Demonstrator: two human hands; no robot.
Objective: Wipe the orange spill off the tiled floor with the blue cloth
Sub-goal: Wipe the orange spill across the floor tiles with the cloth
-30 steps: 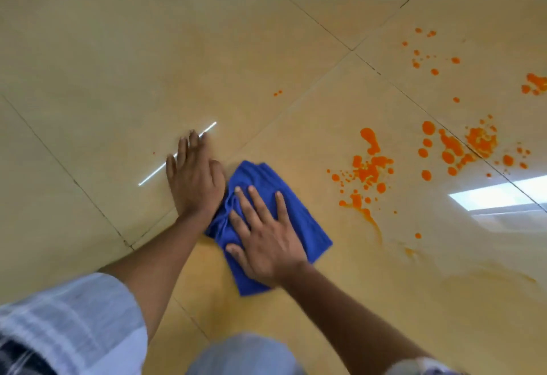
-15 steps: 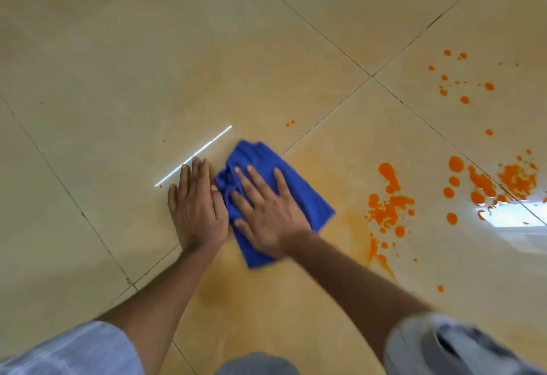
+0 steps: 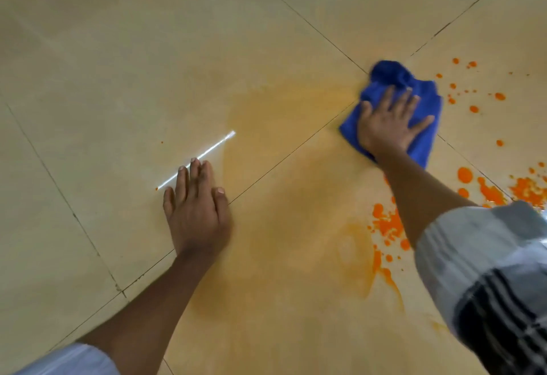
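The blue cloth [image 3: 426,99] lies bunched on the beige tiled floor [image 3: 118,63] at the upper right. My right hand [image 3: 387,121] presses flat on it with fingers spread. My left hand [image 3: 196,206] rests flat on the bare tile, well to the left of the cloth, fingers straight. Bright orange spill blobs [image 3: 387,223] sit under my right forearm. More orange drops [image 3: 500,96] lie right of the cloth, and a thick patch [image 3: 527,189] sits at the far right edge. A pale orange smear [image 3: 281,126] covers the tiles between my hands.
Dark grout lines [image 3: 281,155] cross the floor diagonally. A thin white light reflection [image 3: 204,155] lies just beyond my left fingertips. My checked sleeve [image 3: 485,271] fills the lower right corner.
My right hand has swept the cloth away from my left hand, up and to the right toward the orange drops, leaving a pale smear. My left hand stayed planted on the tile.
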